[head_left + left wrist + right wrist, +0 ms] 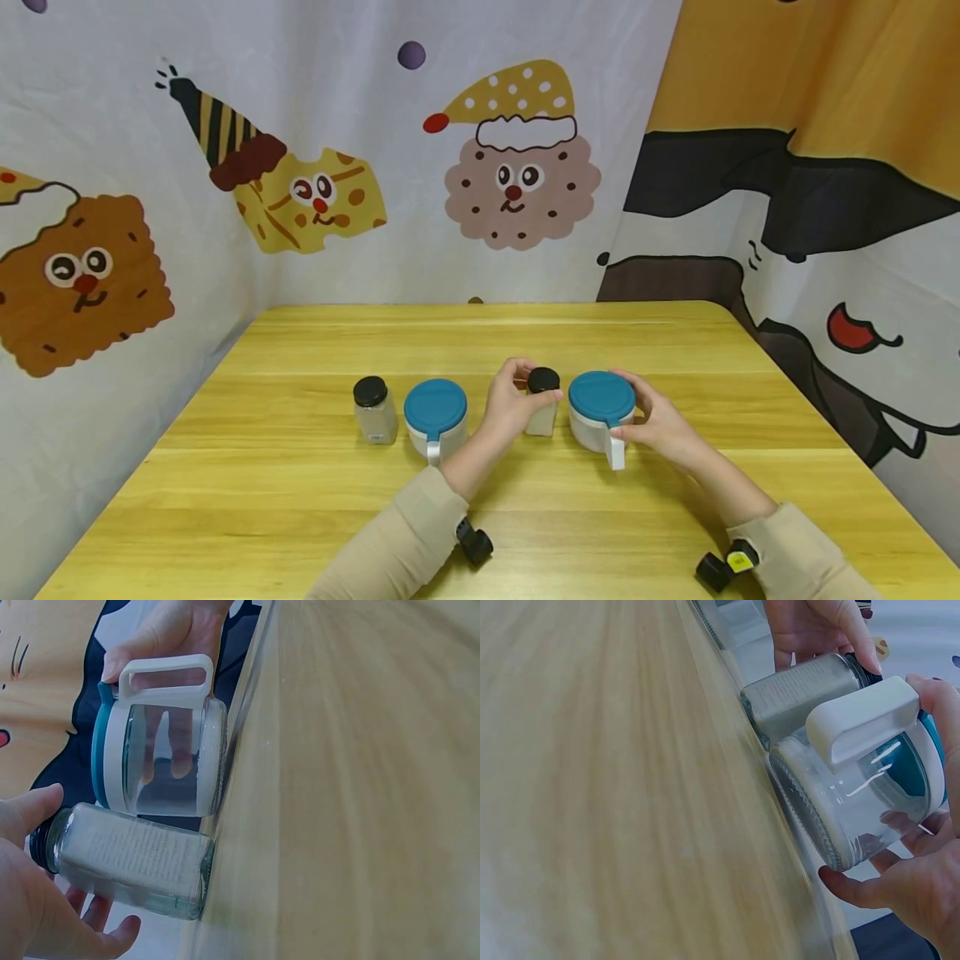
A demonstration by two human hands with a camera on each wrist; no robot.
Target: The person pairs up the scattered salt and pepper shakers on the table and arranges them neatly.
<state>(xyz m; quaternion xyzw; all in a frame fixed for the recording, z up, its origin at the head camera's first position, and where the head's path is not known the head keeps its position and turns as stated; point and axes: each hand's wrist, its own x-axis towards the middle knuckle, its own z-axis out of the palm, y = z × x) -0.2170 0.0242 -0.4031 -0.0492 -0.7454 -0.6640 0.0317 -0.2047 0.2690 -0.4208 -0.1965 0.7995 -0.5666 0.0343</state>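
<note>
My left hand (512,406) stands around a square glass jar with a black lid (542,408); its thumb lies against the lid. In the left wrist view the fingers of that left hand (45,900) are spread, with a gap to the glass. My right hand (660,421) holds a round glass jar with a blue lid and white handle (600,404), thumb by the handle and fingers round the far side. Both jars stand upright side by side on the table. White printing shows on the square jar (135,851); the round jar (847,802) looks see-through.
Left of my hands stand a second blue-lidded jar with a handle (435,412) and a second black-lidded square jar (375,410). The wooden table (247,508) meets a printed curtain (420,275) at its back edge.
</note>
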